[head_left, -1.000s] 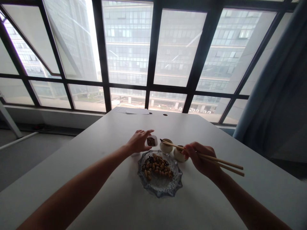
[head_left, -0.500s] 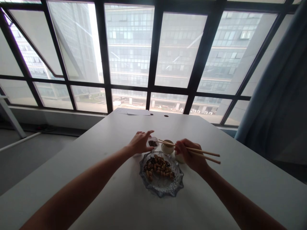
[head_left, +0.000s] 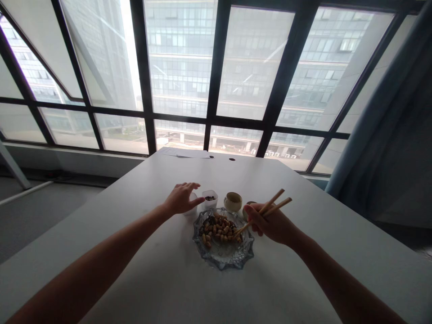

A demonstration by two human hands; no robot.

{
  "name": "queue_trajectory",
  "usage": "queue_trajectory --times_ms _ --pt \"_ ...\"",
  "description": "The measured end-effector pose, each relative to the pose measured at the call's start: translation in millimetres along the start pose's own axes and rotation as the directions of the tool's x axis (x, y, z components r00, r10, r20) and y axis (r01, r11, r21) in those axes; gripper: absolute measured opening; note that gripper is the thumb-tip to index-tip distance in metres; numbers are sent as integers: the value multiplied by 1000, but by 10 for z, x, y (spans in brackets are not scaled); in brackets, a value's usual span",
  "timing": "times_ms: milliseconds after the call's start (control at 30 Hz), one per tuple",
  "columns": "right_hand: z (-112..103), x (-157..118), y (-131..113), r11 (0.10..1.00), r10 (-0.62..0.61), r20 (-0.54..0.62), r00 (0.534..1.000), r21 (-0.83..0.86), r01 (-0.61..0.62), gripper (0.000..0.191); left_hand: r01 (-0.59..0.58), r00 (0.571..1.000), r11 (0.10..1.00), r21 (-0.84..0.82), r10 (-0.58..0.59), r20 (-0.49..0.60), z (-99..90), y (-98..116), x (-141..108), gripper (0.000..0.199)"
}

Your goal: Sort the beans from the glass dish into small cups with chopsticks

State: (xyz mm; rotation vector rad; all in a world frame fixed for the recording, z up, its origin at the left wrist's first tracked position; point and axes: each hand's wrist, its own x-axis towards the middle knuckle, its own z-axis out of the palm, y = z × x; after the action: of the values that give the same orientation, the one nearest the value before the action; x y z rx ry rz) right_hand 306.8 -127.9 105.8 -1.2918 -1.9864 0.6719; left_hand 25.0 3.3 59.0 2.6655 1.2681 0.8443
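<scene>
A pair of wooden chopsticks [head_left: 272, 202] is gripped in my right hand [head_left: 270, 221], tips down among the nuts at the right of a scalloped glass dish [head_left: 224, 262]. Peanuts in shells [head_left: 221, 228] and darker bits fill the dish's far half. My left hand [head_left: 182, 199] hovers with fingers apart over a whitish cup [head_left: 192, 208], which it partly hides; contact I cannot tell. Beside it stands a clear square cup [head_left: 209, 200] with dark bits inside. A cream round cup [head_left: 232, 202] sits to its right, and another round cup [head_left: 249, 209] is half hidden behind my right hand.
The cups and dish stand on a white table [head_left: 162, 279]. Papers [head_left: 184, 153] lie at its far edge, near two dark holes in the top. Large windows rise beyond, with a blue curtain [head_left: 374, 130] on the right.
My right hand has brought the chopstick tips from the clear cup down into the dish. My left hand has moved left, away from the clear cup. The view has shifted slightly.
</scene>
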Motion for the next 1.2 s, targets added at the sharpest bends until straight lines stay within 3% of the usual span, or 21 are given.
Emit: queue_trajectory --times_ms 167,367,500,700,933,1200 --pt "113 43 68 994 -109 -102 989 -28 106 51 108 988 984 -142 -122 -97 138 -264 -283 64" --pt "-41 -15 36 995 -96 -218 971 3 99 50 163 972 950 -266 -201 -119 343 -375 -401 67" --pt "-107 -42 19 1000 -16 -144 989 -8 15 54 190 974 944 -271 -215 -66 321 -346 -396 70" --pt "-21 -24 0 998 63 -95 993 -13 -65 57 213 974 949 -233 -226 -28 276 -302 -400 73" --pt "30 -50 -78 994 90 -79 993 -49 -94 59 216 974 947 -238 -226 -16 268 -288 -399 75" --pt "67 -75 -174 992 46 -11 999 -113 -47 55 209 975 944 -257 -221 -19 268 -280 -401 73"
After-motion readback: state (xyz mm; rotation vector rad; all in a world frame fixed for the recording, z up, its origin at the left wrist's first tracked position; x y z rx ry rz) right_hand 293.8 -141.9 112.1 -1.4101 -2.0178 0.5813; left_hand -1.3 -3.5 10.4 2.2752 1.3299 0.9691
